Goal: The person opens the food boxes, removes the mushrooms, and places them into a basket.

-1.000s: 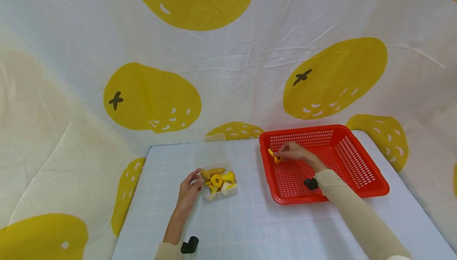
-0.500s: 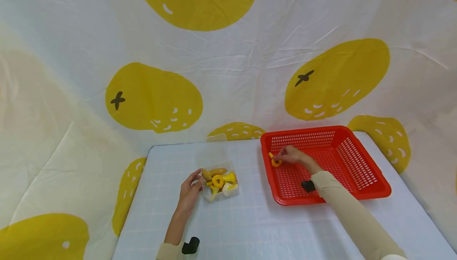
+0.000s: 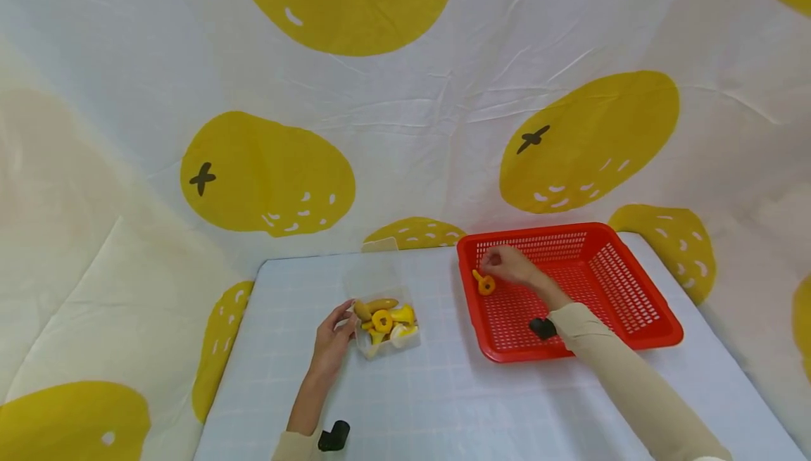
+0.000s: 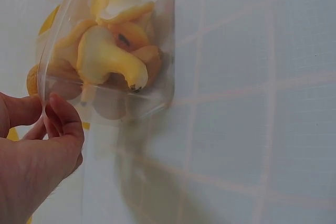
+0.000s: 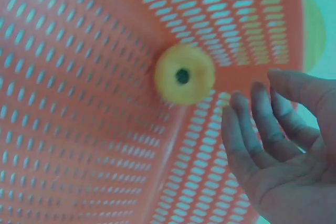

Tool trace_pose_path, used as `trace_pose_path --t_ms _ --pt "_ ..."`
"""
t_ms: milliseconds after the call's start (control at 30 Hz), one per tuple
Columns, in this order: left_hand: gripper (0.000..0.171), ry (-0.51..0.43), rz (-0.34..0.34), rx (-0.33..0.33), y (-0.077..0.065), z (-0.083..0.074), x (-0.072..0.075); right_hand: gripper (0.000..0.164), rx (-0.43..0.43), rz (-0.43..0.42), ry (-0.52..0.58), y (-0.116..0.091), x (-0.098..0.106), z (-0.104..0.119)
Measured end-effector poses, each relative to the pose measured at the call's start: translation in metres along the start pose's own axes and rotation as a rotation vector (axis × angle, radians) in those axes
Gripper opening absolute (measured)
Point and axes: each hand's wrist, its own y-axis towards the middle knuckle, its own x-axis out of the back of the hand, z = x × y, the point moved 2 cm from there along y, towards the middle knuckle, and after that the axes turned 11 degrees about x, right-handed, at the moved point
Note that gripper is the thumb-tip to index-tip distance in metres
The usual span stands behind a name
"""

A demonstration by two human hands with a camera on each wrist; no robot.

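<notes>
A clear plastic box point(image 4: 170, 56) holds several yellow mushrooms point(image 4: 102, 53) and brownish pieces. My left hand point(image 3: 334, 338) pinches its rim between thumb and fingers; the left wrist view shows this up close. In the head view the box's lid point(image 3: 374, 274) is folded back behind it. One yellow mushroom point(image 5: 197, 85) lies in the red basket point(image 3: 478, 320), near its far left corner, its round cap with a dark centre facing up. Just above and beside that mushroom, my right hand point(image 3: 512, 266) has loosely curved fingers that hold nothing and stand apart from it.
The basket has slotted side walls and a raised rim. Both containers stand on a white checked tabletop point(image 3: 437, 398), the box left of the basket. A white cloth point(image 3: 418, 158) with large yellow fruit prints hangs behind the table.
My right hand has let go of the yellow mushroom and lifted slightly away toward the back. The mushroom now lies in the basket. My left hand keeps its hold on the box.
</notes>
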Motion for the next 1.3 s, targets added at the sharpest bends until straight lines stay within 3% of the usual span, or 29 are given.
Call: trace_pose_path --t_ms 333,700,867,1300 --pt "0.042 0.003 -0.007 0.015 -0.003 -0.003 -0.001 0.013 0.116 -0.024 0.001 0.008 -0.015 0.04" --pt "0.042 -0.094 -0.03 0.131 -0.004 -0.009 -0.004 0.008 0.227 0.032 0.018 0.019 -0.049 0.082" --pt "0.041 -0.145 -0.043 0.137 -0.003 -0.01 -0.005 0.011 0.278 0.071 0.026 0.024 -0.066 0.094" --pt "0.042 -0.108 -0.05 0.118 -0.003 -0.008 -0.006 0.019 0.362 0.168 0.093 0.039 -0.122 0.106"
